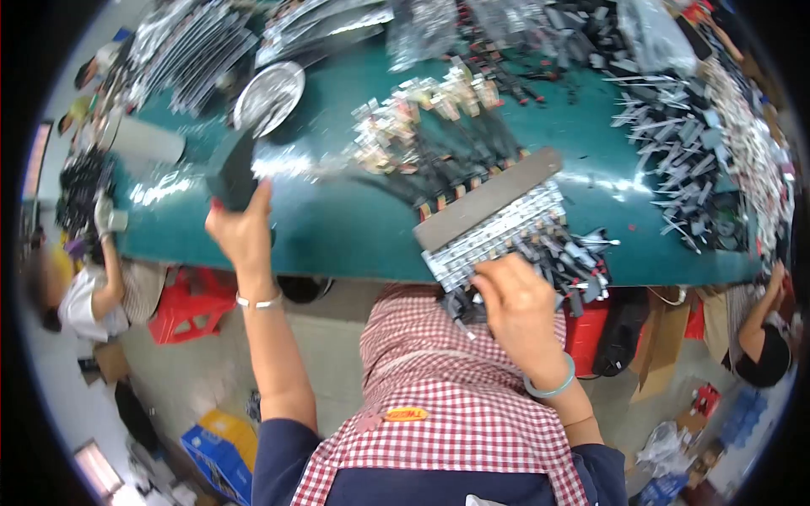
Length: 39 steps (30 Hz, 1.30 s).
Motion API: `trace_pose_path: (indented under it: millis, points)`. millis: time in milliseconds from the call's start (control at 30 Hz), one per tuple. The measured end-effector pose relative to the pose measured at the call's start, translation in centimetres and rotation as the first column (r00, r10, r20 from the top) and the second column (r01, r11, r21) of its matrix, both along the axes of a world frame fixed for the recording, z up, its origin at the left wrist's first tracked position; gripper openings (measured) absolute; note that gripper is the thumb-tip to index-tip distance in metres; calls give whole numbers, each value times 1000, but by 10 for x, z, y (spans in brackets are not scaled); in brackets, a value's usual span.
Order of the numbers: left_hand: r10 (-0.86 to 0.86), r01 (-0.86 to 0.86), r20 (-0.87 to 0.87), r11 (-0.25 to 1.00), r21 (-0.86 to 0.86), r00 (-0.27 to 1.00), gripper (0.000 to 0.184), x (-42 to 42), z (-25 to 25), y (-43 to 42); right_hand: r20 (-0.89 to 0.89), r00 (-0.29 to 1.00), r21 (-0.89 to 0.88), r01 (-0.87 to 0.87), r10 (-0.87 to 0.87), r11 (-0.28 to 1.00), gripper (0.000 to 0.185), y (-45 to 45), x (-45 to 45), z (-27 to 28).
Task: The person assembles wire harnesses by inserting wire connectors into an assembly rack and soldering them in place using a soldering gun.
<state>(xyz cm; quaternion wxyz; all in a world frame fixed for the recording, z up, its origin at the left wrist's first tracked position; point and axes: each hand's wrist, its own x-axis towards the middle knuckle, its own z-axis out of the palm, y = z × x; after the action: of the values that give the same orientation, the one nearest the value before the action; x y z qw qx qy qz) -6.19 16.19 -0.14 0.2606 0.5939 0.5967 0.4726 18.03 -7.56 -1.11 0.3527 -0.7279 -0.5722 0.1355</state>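
On the left, my left hand [245,232] grips a dark, flat piece [236,173], blurred by motion, above the green tabletop. My right hand [515,304] is closed, fingertips together, at the near edge of a silver slotted fixture [498,240]; what they pinch is hidden. A grey-brown bar [489,198] lies along the fixture's far side. Black wire leads with pale connectors [422,110] fan out beyond the bar. More dark and grey plug ends [569,261] hang from the near side, right of my hand.
A shiny round dish [270,97] and a white cylinder [143,139] stand at the left. Bundled dark strips [190,55] lie at the back. Heaped cable pieces [683,152] cover the right side. Other people sit at both sides; a red stool [194,304] stands by the left one.
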Motion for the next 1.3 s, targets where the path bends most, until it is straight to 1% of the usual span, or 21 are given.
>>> trace_pose_path:
  millis: [67, 133, 233, 300, 400, 433, 467, 500, 533, 600, 633, 733, 833, 867, 900, 1000, 1033, 1067, 1133, 1200, 1300]
  points:
    - [-73, 59, 188, 995, 78, 979, 20, 0, -9, -3, -41, 998, 4, -48, 48, 999, 12, 0, 10, 15]
    - [-54, 30, 258, 995, 95, 965, 22, 11, -5, -15, -7, 999, 44, -41, 41, 998, 9, 7, 36, 30]
    - [-110, 109, 313, 994, 21, 943, 29, 14, -1, -32, 261, 959, 177, 67, -112, 982, 3, 47, 96, 41]
    - [-126, 136, 350, 991, -3, 928, 37, 18, -2, -45, 332, 930, 207, 90, -157, 974, 6, 93, 136, 33]
    - [-158, 175, 359, 985, -14, 920, 33, 26, -2, -66, 437, 884, 172, 96, -163, 980, 9, 162, 176, -1]
    - [-104, 129, 381, 991, -39, 919, 34, 27, -3, -73, 516, 840, 72, 153, -168, 986, 8, 180, 181, -15]
    - [-64, 99, 419, 993, -62, 906, 34, 33, -6, -80, 477, 874, -205, 211, -90, 956, 16, 192, 177, -6]
    - [-87, 135, 399, 987, -93, 913, 35, 24, -11, -83, 427, 901, -220, 188, -79, 957, 15, 202, 185, -26]
    - [-118, 176, 376, 977, -124, 919, 35, 15, -18, -85, 485, 868, -167, 211, -106, 963, 14, 208, 186, -36]
    - [-106, 170, 404, 977, -125, 909, 35, 18, -10, -93, 439, 886, -141, 234, -151, 962, 13, 207, 185, -39]
    - [-133, 194, 409, 975, -112, 903, 34, 16, -11, -93, 424, 893, -139, 230, -152, 963, 15, 197, 178, -18]
    - [-130, 185, 411, 978, -97, 902, 30, 15, -16, -91, 385, 888, 34, 258, -251, 966, 14, 172, 178, -3]
    - [-143, 214, 503, 973, -86, 852, 30, 30, -8, -95, 174, 962, 187, 178, -211, 966, 13, 122, 148, 34]
    - [-144, 239, 546, 965, -106, 825, 31, 32, -12, -96, 34, 991, 195, 124, -133, 973, 12, 104, 134, 43]
    - [-127, 244, 576, 961, -130, 808, 32, 33, -8, -101, -189, 981, 202, 74, -36, 977, 11, 87, 115, 52]
    - [-155, 333, 650, 929, -160, 744, 47, 54, 10, -113, -423, 901, 199, -17, 102, 980, 14, 43, 65, 57]
    - [-163, 405, 687, 890, -207, 708, 58, 48, 2, -113, -512, 853, 175, -8, 98, 984, 14, 33, 50, 51]
    - [-180, 426, 716, 887, -178, 674, 57, 59, 15, -118, -596, 799, 145, 7, 82, 989, 14, 24, 36, 46]
    - [-248, 505, 729, 850, -152, 638, 60, 63, 17, -124, -696, 715, 88, -9, 68, 996, 13, 10, 19, 42]
    - [-411, 621, 696, 781, -64, 589, 58, 61, 13, -127, -764, 642, 75, 0, 58, 997, 13, 2, 4, 37]
    - [-422, 647, 721, 761, -47, 549, 55, 67, 13, -137, -657, 744, 71, -102, 123, 992, 13, -5, -10, 37]
